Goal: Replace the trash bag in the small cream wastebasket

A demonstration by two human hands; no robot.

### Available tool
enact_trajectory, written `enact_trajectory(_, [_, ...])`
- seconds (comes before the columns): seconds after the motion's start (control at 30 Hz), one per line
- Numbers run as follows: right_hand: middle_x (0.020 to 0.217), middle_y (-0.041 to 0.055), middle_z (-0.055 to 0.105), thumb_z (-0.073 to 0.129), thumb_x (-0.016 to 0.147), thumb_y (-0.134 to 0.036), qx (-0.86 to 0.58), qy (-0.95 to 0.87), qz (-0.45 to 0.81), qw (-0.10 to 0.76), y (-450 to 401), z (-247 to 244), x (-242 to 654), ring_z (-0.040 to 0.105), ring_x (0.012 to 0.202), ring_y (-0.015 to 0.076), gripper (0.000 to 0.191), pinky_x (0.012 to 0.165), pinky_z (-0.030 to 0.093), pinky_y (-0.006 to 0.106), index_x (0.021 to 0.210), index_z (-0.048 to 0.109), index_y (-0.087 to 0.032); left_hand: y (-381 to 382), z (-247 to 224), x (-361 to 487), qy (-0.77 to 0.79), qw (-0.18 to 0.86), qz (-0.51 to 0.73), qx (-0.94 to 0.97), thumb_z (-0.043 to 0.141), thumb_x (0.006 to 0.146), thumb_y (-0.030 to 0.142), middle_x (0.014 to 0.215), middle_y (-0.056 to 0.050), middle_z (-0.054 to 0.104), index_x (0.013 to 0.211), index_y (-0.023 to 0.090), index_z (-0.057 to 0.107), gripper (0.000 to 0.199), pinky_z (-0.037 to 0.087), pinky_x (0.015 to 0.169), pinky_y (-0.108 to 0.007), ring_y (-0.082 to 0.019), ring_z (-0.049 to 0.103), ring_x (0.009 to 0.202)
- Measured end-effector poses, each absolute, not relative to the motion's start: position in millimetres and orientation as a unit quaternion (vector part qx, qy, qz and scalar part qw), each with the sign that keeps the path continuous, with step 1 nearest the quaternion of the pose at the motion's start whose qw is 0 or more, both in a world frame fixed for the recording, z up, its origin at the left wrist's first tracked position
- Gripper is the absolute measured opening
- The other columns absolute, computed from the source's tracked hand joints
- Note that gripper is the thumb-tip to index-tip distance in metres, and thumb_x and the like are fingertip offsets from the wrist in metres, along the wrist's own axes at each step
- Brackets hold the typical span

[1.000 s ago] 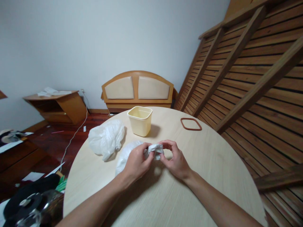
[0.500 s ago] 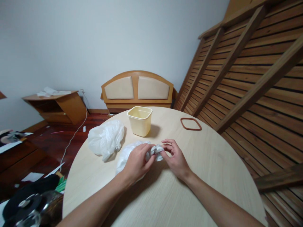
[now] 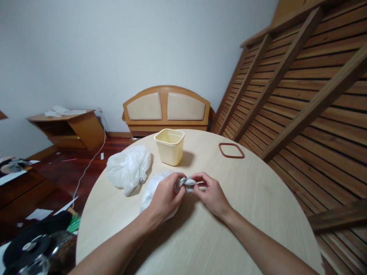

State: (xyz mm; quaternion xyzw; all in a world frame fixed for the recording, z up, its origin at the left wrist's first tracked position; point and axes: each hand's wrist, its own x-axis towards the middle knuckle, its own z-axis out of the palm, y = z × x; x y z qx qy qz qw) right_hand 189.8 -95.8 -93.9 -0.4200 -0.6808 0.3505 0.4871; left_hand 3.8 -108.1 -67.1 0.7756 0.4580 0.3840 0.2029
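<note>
A white plastic bag (image 3: 151, 188) lies near the middle of the round table, partly hidden behind my left hand (image 3: 169, 193). The fingers of that hand are closed on the bag's gathered, twisted neck. My right hand (image 3: 211, 193) pinches the end of the same twist between thumb and fingers. Farther left rests a second white plastic bag (image 3: 129, 168), crumpled, touched by neither hand. Beyond my hands stands a pale yellow square tub (image 3: 169, 149), upright with its top uncovered. A brown rounded-square ring (image 3: 231, 156) lies flat at the right.
The round wooden table (image 3: 258, 214) holds all of these. Slatted wooden panels (image 3: 301, 95) lean along the right side. A headboard (image 3: 166, 105) stands against the far wall. On the left are a low cabinet (image 3: 80, 131), a cable and a glass-lidded pot (image 3: 57, 248).
My right fingers have closed in on the bag's neck, which now looks more tightly twisted between my hands. The tub, the other bag and the ring have stayed put.
</note>
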Motion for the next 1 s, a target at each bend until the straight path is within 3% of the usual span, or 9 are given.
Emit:
enact_trajectory(0.13, [0.092, 0.0031, 0.075, 0.057, 0.082, -0.015, -0.431, -0.693, 0.328, 0.477, -96, -91, 190, 0.072, 0.083, 0.0174, 0.02, 0.079, 0.058, 0.032, 0.097, 0.069, -0.02, -107, -69, 6, 0.448, 0.26, 0.384, 0.764, 0.053, 0.086, 0.014, 0.097, -0.004, 0.072, 0.107, 0.019, 0.061, 0.024, 0.049, 0.081, -0.033, -0.019, 0.066, 0.087])
enact_trajectory(0.33, [0.075, -0.0003, 0.068, 0.062, 0.082, -0.02, -0.444, -0.671, 0.301, 0.511, -95, -89, 193, 0.066, 0.066, 0.0149, 0.002, 0.062, 0.053, 0.026, 0.083, 0.063, -0.021, -105, -68, 5, 0.397, 0.304, 0.38, 0.779, 0.051, 0.084, 0.011, 0.11, -0.007, 0.071, 0.119, 0.019, 0.06, 0.037, 0.051, 0.092, -0.036, -0.021, 0.065, 0.1])
enact_trajectory(0.43, [0.07, -0.0008, 0.065, 0.064, 0.081, -0.02, -0.442, -0.677, 0.277, 0.519, -96, -87, 194, 0.063, 0.063, 0.0143, 0.004, 0.06, 0.051, 0.025, 0.077, 0.063, -0.021, -105, -68, 4, 0.375, 0.319, 0.385, 0.781, 0.05, 0.083, 0.009, 0.115, -0.008, 0.07, 0.123, 0.018, 0.059, 0.042, 0.051, 0.096, -0.037, -0.021, 0.065, 0.105])
enact_trajectory(0.7, [0.073, 0.0013, 0.07, 0.068, 0.083, -0.029, -0.427, -0.647, 0.326, 0.541, -97, -86, 194, 0.068, 0.066, 0.0165, 0.01, 0.064, 0.057, 0.028, 0.083, 0.062, -0.021, -104, -72, 7, 0.389, 0.35, 0.415, 0.744, 0.054, 0.08, 0.009, 0.1, -0.004, 0.07, 0.107, 0.019, 0.062, 0.029, 0.051, 0.084, -0.031, -0.018, 0.065, 0.092])
enact_trajectory(0.87, [0.087, 0.0054, 0.074, 0.064, 0.09, -0.032, -0.396, -0.668, 0.331, 0.536, -99, -82, 196, 0.072, 0.081, 0.0184, 0.013, 0.078, 0.06, 0.033, 0.092, 0.066, -0.02, -102, -72, 7, 0.374, 0.379, 0.447, 0.719, 0.057, 0.088, 0.017, 0.094, -0.003, 0.065, 0.103, 0.02, 0.055, 0.016, 0.05, 0.082, -0.029, -0.016, 0.062, 0.087])
enact_trajectory(1.0, [0.102, 0.0072, 0.076, 0.065, 0.089, -0.026, -0.365, -0.709, 0.325, 0.509, -102, -81, 195, 0.072, 0.09, 0.0188, 0.017, 0.084, 0.06, 0.035, 0.105, 0.07, -0.021, -102, -70, 4, 0.367, 0.397, 0.438, 0.719, 0.056, 0.095, 0.026, 0.102, -0.006, 0.067, 0.108, 0.02, 0.056, 0.014, 0.051, 0.089, -0.031, -0.018, 0.063, 0.095])
